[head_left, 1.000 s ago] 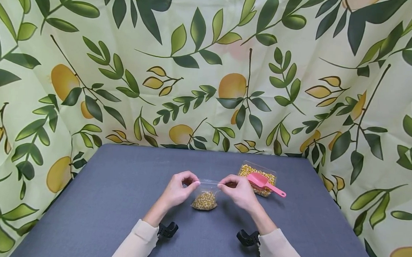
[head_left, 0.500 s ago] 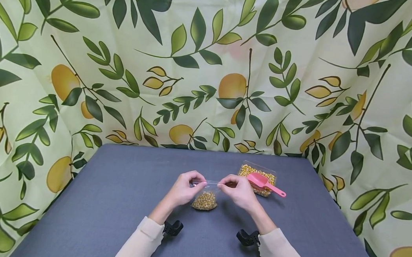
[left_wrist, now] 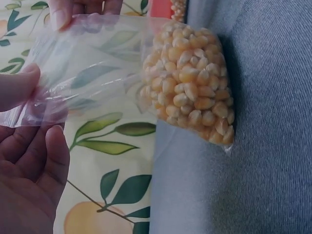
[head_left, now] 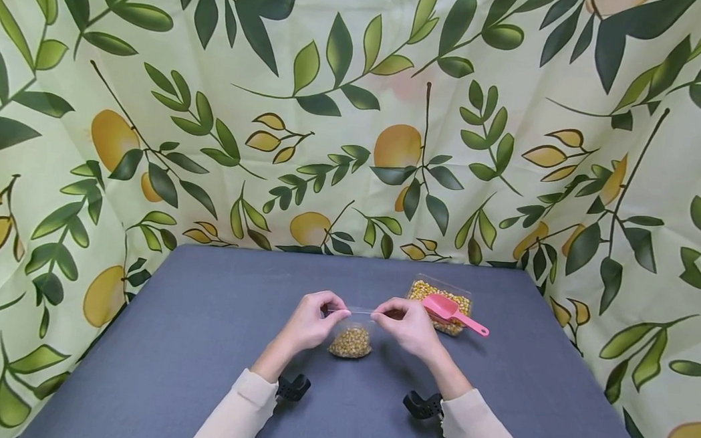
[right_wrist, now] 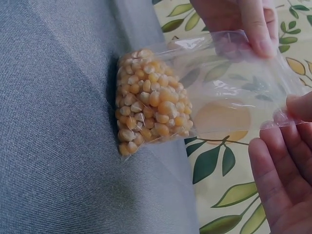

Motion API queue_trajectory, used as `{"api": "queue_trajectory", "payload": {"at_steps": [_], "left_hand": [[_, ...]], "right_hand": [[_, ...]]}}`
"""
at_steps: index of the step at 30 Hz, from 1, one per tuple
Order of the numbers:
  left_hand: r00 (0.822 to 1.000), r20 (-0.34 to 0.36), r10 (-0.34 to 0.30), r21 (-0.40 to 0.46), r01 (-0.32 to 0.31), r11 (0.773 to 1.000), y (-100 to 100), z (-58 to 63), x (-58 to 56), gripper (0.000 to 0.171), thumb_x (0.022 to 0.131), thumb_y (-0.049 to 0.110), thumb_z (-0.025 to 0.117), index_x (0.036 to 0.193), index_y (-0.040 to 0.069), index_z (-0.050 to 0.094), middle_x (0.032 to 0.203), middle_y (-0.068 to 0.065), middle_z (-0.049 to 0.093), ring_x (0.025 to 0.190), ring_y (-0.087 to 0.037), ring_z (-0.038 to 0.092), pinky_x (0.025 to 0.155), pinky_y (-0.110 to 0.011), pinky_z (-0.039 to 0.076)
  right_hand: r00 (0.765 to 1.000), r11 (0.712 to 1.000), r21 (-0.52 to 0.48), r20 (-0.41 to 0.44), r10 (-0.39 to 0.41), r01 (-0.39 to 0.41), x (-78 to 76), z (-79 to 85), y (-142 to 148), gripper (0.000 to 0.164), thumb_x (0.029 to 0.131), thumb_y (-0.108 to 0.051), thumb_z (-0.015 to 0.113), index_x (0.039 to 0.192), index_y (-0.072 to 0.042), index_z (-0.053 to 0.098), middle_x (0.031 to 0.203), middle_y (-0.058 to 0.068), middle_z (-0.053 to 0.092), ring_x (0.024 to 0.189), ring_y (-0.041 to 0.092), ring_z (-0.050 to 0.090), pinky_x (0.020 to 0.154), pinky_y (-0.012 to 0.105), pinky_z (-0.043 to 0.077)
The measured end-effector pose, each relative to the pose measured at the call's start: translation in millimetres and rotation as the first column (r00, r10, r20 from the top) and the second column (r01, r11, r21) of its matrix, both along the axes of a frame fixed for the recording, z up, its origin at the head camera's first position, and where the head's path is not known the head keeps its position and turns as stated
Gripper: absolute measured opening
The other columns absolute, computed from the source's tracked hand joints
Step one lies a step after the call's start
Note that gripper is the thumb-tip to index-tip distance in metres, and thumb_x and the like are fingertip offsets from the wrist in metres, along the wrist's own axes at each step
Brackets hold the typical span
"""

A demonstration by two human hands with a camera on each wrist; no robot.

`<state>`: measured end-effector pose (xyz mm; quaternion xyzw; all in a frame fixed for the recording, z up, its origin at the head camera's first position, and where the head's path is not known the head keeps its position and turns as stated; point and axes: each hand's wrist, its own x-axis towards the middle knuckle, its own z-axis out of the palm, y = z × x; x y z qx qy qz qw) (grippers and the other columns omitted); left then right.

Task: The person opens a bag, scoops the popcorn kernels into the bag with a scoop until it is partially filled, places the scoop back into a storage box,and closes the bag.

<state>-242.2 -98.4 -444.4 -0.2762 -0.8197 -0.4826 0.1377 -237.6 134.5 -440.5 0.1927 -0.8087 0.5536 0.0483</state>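
A clear plastic bag (head_left: 350,341) of corn kernels stands upright on the table, its lower part filled and its upper part bare film. My left hand (head_left: 313,320) pinches the bag's top edge near the left corner between thumb and fingers. At the opposite corner my right hand (head_left: 407,324) pinches the same edge, so the top is held stretched in a line. In the left wrist view the kernels (left_wrist: 190,83) bulge at the bag's bottom, which touches the table. The right wrist view shows the left thumb on the film and the right hand's lower fingers (right_wrist: 275,170) loosely spread.
Behind my right hand is a clear plastic box (head_left: 466,300) of corn kernels. A pink scoop (head_left: 444,308) lies across it, handle sticking out to the right. The grey-blue table (head_left: 225,292) ends at a leaf-and-fruit patterned cloth (head_left: 341,178) behind.
My left hand has shifted right along the bag's top edge, nearer to my right hand, still pinching. My right hand, the box and the scoop have stayed nearly in place.
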Motion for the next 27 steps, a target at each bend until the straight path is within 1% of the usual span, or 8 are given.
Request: {"api": "queue_trajectory", "payload": {"at_steps": [5,10,13,15,18,20,23,27], "left_hand": [[0.999,0.039,0.015,0.01,-0.016,1.0,-3,-1.0,0.8,0.006,0.085,0.016,0.073,0.082,0.017,0.067,0.074,0.01,0.062,0.066,-0.007,0.055,0.062,-0.025,0.047],[0.998,0.06,0.021,0.007,-0.021,1.0,-8,-1.8,1.8,0.007,0.086,0.014,0.071,0.082,0.017,0.066,0.074,0.01,0.061,0.067,-0.008,0.056,0.064,-0.026,0.048],[0.998,0.052,0.026,0.023,-0.027,0.999,-9,-1.3,2.4,0.007,0.085,0.016,0.072,0.081,0.016,0.067,0.074,0.008,0.061,0.067,-0.008,0.056,0.064,-0.026,0.048],[0.998,0.051,0.042,0.045,-0.044,0.998,-10,-1.4,2.5,0.008,0.084,0.019,0.074,0.08,0.016,0.067,0.073,0.007,0.062,0.066,-0.009,0.056,0.061,-0.025,0.047],[0.994,0.086,0.062,0.087,-0.069,0.994,-12,-2.2,2.8,0.01,0.081,0.021,0.077,0.078,0.016,0.068,0.071,0.006,0.063,0.063,-0.009,0.055,0.057,-0.023,0.044],[0.991,0.12,0.064,0.108,-0.077,0.991,-13,-2.0,3.4,0.01,0.08,0.02,0.077,0.078,0.015,0.069,0.071,0.004,0.064,0.063,-0.01,0.055,0.056,-0.022,0.043],[0.986,0.161,0.037,0.136,-0.059,0.989,-13,2.6,7.3,0.008,0.082,0.015,0.075,0.081,0.01,0.069,0.073,-0.002,0.065,0.065,-0.017,0.059,0.056,-0.022,0.044],[0.982,0.186,-0.028,0.178,-0.006,0.984,-11,19.3,19.4,0.008,0.085,0.009,0.071,0.085,0.002,0.067,0.076,-0.012,0.065,0.07,-0.035,0.061,0.059,-0.024,0.047]], "right_hand": [[1.0,1.0,0.008,0.0,-0.025,0.025,0.2,-0.8,0,0.009,0.081,-0.022,0.077,0.083,-0.014,0.073,0.08,0.0,0.068,0.071,0.015,0.062,0.062,0.028,0.049],[0.999,0.999,0.007,0.032,-0.04,0.04,1.2,1.1,-1,0.008,0.081,-0.017,0.076,0.084,-0.01,0.073,0.08,0.002,0.069,0.07,0.012,0.061,0.062,0.026,0.048],[0.999,1.0,0.007,0.024,-0.027,0.027,7.6,10.7,-3,0.007,0.082,-0.011,0.074,0.084,-0.005,0.072,0.081,0.006,0.068,0.07,0.013,0.06,0.062,0.026,0.048],[1.0,1.0,0.006,0.016,-0.016,0.016,12.9,18.5,-4,0.007,0.083,-0.008,0.073,0.085,-0.002,0.071,0.081,0.008,0.068,0.07,0.015,0.06,0.062,0.026,0.048],[1.0,1.0,-0.003,0.013,0.004,-0.004,19.9,28.6,-5,0.008,0.084,-0.006,0.072,0.086,0.001,0.07,0.081,0.009,0.068,0.071,0.016,0.059,0.062,0.025,0.047],[1.0,1.0,-0.007,0.03,0.007,-0.007,20.8,29.8,-5,0.008,0.084,-0.007,0.072,0.087,0.0,0.071,0.082,0.009,0.068,0.071,0.017,0.059,0.063,0.025,0.048],[0.999,1.0,-0.022,0.039,0.02,-0.019,21.9,30.6,-3,0.009,0.084,-0.008,0.072,0.088,0.0,0.071,0.082,0.009,0.068,0.071,0.015,0.059,0.063,0.026,0.048],[0.998,0.997,-0.065,0.04,0.039,-0.036,23.8,31.4,-1,0.01,0.084,-0.009,0.072,0.089,-0.001,0.07,0.082,0.012,0.068,0.071,0.016,0.061,0.063,0.026,0.048]]}}
